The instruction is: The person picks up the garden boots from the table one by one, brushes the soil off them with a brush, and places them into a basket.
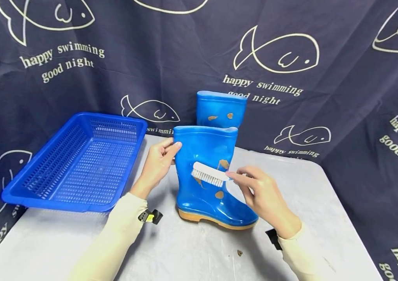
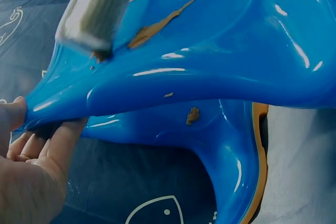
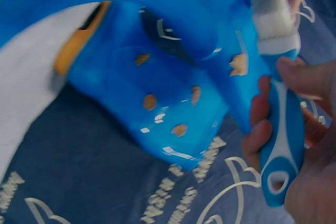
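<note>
A blue rain boot [image 1: 204, 146] with a tan sole stands upright on the table, toe to the right, with brown mud patches [image 1: 219, 194] on its shaft and ankle. My left hand [image 1: 156, 162] pinches the back edge of its shaft near the top, thumb on the near side and fingers behind. In my right hand [image 1: 267, 191] is a scrub brush [image 1: 208, 173] with white bristles and a blue-and-white handle [image 3: 282, 140]. The brush head overlaps the muddy shaft in the head view. Behind stands a second blue boot [image 1: 220, 109], also spotted with mud and partly hidden by the first.
A blue plastic basket [image 1: 133, 156] with slotted walls sits at the left of the light-grey table [image 1: 184, 253]. A small brown crumb [image 1: 240, 253] lies in front of the boot. A dark curtain [image 1: 184, 50] with fish drawings hangs behind the table.
</note>
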`<state>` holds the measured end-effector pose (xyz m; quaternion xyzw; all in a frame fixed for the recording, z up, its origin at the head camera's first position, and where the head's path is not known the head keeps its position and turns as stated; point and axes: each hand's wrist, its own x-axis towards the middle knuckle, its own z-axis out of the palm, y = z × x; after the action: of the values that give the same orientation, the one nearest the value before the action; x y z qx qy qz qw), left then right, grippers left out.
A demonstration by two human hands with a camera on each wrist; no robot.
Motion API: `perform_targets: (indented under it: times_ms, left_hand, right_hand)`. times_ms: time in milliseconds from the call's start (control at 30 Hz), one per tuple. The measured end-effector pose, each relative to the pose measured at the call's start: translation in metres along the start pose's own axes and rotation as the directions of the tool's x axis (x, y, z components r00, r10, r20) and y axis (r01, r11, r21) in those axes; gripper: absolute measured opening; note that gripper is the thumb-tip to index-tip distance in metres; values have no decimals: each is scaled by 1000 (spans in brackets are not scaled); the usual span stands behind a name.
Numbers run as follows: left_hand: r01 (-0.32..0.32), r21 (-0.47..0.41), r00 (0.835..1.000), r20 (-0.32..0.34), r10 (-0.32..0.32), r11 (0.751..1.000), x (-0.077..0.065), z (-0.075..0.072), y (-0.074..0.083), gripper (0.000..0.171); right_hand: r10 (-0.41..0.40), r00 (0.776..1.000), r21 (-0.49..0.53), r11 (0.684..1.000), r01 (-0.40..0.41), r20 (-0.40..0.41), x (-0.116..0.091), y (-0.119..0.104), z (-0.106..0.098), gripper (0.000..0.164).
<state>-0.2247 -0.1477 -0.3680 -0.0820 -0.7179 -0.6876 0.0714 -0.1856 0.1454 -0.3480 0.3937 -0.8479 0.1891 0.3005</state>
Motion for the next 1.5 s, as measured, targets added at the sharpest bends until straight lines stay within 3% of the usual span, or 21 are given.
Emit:
perform_targets:
  times_ms: [133,267,400,567,767,933,1100,1267,1500]
  left_hand:
    - [11,8,1000,-13,-11,1000,2,-1,1,36]
    - [-3,0,1000,-31,3,1000,6,-1,3,37]
    - [7,-31,1000,-14,-7,1000,7,1,2,36]
    - [21,-32,1000,3,-21,999,8,4,-2,36]
    - [43,-35,999,-25,-44,998,10,5,-3,34]
    - [26,-35,999,-42,-27,999,12,6,-1,34]
    - [62,-29,997,-52,-64,998,10,5,-1,35]
    - [59,-26,996,-70,-61,998,11,5,1,34]
    - [52,-35,996,-71,-54,998,14,8,0,34]
  right_hand:
    - [41,999,70,997,-42,20,-12,5,-8,41]
    - [81,997,110,991,-79,-11,-12,9,-11,40]
    - [59,998,80,995,-56,-28,-10,12,-4,39]
    - [10,999,19,1000,-11,49,-16,11,8,41]
    - [22,987,-20,1000,-19,160,-29,8,8,44]
    - [33,996,48,998,-37,78,-28,8,6,40]
    - [48,999,61,997,-48,-10,-15,9,12,33]
    - [23,1000,55,998,-24,14,-12,12,22,40]
    - [38,994,-3,999,-38,101,-36,10,21,46]
